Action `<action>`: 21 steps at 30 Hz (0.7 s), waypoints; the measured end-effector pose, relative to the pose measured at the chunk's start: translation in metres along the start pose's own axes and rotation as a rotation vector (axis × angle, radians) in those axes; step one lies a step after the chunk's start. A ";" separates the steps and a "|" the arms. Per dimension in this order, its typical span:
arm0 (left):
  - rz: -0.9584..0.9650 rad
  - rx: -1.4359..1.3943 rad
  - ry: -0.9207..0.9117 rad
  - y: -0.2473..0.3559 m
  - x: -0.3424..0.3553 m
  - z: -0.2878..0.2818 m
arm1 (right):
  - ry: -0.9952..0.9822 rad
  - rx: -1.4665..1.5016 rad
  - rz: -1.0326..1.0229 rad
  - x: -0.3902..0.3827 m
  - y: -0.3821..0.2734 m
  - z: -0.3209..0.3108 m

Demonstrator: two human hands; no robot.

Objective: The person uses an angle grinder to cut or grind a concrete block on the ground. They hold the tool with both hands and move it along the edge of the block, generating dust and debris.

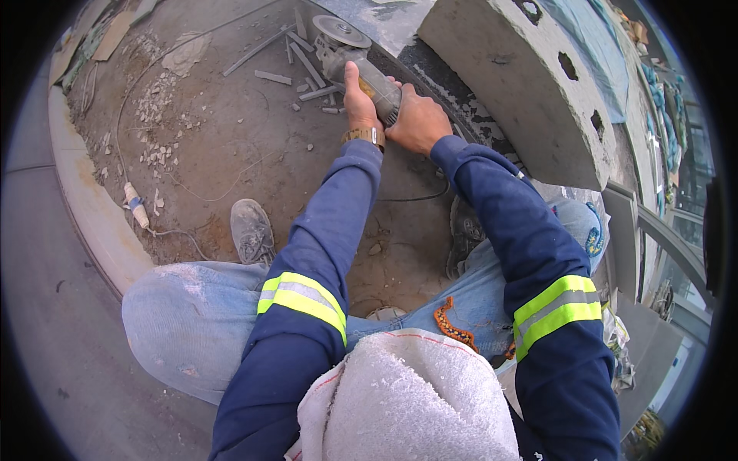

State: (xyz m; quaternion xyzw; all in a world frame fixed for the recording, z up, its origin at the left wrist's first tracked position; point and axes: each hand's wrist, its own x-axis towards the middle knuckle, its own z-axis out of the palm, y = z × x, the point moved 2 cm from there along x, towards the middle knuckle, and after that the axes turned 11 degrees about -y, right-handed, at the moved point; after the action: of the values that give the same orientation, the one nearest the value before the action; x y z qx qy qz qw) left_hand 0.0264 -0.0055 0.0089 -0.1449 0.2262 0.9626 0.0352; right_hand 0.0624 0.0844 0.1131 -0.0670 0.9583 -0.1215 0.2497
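Note:
A dusty grey angle grinder point(377, 86) is held out in front of me, its round disc point(341, 31) at the far end beside the edge of a dark slab. My left hand point(359, 102) is closed round the grinder's body from the left, thumb pointing up along it. Behind it, my right hand point(420, 121) grips the rear end of the body. Part of the left fingers is hidden by the tool. A cable point(419, 198) shows on the ground below my hands.
A thick concrete block with holes point(523, 84) stands at the right. Cut grey strips point(307, 67) lie left of the disc. A cable connector point(137, 205) and rubble point(157, 123) are on the dirt at the left, inside a pale curved kerb point(92, 184). My shoe point(252, 230) is below.

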 end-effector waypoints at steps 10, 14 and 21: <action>-0.020 -0.063 -0.027 -0.004 -0.005 0.000 | -0.006 0.005 0.004 -0.005 0.002 0.000; -0.011 -0.051 -0.024 -0.004 -0.008 0.003 | -0.001 0.006 0.011 -0.007 0.004 0.000; -0.010 -0.058 -0.014 -0.005 -0.009 0.002 | -0.010 0.006 0.006 -0.012 0.003 -0.001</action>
State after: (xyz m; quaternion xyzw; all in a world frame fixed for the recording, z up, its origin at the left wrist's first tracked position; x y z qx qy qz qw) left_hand 0.0355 0.0002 0.0112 -0.1402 0.1970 0.9696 0.0376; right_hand 0.0720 0.0899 0.1190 -0.0641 0.9569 -0.1235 0.2551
